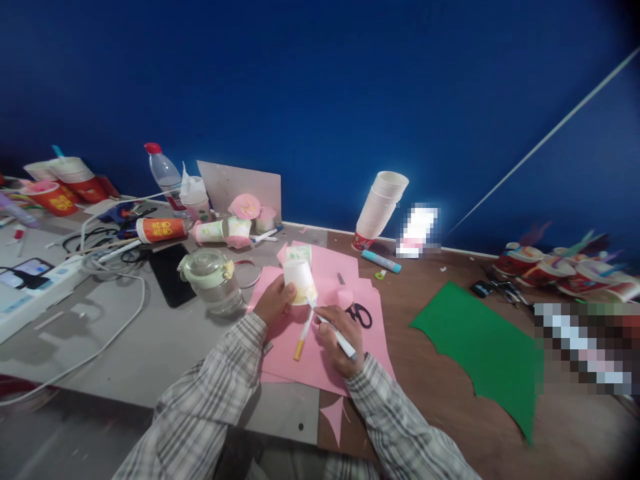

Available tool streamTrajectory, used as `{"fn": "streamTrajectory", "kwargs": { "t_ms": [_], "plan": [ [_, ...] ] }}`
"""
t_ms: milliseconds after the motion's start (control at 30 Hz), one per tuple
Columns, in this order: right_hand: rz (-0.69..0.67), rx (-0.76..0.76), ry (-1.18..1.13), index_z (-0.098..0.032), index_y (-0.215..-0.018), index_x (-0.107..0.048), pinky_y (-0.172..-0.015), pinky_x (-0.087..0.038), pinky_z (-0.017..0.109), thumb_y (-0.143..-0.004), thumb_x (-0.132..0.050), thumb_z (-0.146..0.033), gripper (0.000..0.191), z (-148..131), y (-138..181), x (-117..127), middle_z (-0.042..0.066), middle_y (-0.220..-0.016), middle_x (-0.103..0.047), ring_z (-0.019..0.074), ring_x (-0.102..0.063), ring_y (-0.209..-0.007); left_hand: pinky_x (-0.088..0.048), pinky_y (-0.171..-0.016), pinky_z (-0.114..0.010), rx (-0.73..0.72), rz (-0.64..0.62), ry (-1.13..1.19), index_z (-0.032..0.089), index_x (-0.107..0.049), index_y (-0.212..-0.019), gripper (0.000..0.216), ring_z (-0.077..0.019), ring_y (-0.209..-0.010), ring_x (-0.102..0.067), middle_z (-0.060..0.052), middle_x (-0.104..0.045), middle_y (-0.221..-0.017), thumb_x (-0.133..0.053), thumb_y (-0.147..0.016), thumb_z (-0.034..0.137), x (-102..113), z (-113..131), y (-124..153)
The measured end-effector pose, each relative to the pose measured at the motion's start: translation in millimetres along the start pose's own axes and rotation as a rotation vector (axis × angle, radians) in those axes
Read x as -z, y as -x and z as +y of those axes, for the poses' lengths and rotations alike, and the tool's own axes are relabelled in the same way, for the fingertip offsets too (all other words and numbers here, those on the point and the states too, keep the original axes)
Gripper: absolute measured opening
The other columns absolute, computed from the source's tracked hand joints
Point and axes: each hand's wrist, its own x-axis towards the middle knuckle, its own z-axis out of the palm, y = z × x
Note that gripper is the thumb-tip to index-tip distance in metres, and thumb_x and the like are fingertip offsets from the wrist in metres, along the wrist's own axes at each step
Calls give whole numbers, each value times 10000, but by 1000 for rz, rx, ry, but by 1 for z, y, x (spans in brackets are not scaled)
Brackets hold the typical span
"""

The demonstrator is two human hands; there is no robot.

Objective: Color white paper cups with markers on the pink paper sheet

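Note:
My left hand [278, 301] grips a white paper cup [299, 277], turned with its base up and a yellowish print near its rim. In my right hand [343, 337] is a white marker [339, 335], its tip at the side of the cup. Beneath both hands lie sheets of pink paper [370, 347]. A thin white stick with a yellow end [299, 348], perhaps another marker, rests on the paper. Black-handled scissors [361, 315] lie just beyond my right hand. Behind the held cup is another light cup [299, 253], partly hidden.
A lidded glass jar [213, 283] and a black phone [173, 275] are at left, near cables and a power strip [40, 293]. Stacked paper cups [381, 207] lean by the blue wall. Green paper [483, 353] lies right. Pink-decorated cups [239, 230] stand behind.

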Motion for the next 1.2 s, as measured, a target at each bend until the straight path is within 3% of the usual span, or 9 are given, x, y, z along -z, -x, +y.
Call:
{"fn": "streamTrajectory", "kwargs": {
  "t_ms": [1200],
  "plan": [
    [-5,21,0,-175,-968,-639,-614,-512,344,-802,-491,-197,223,-1,-2,1,60,-750,-664,210,-635,-677,-210,-304,-236,19,8,1,140,-530,-829,470,-88,-327,-330,33,-431,-475,-587,-616,555,-3,6,3]
  ]
}}
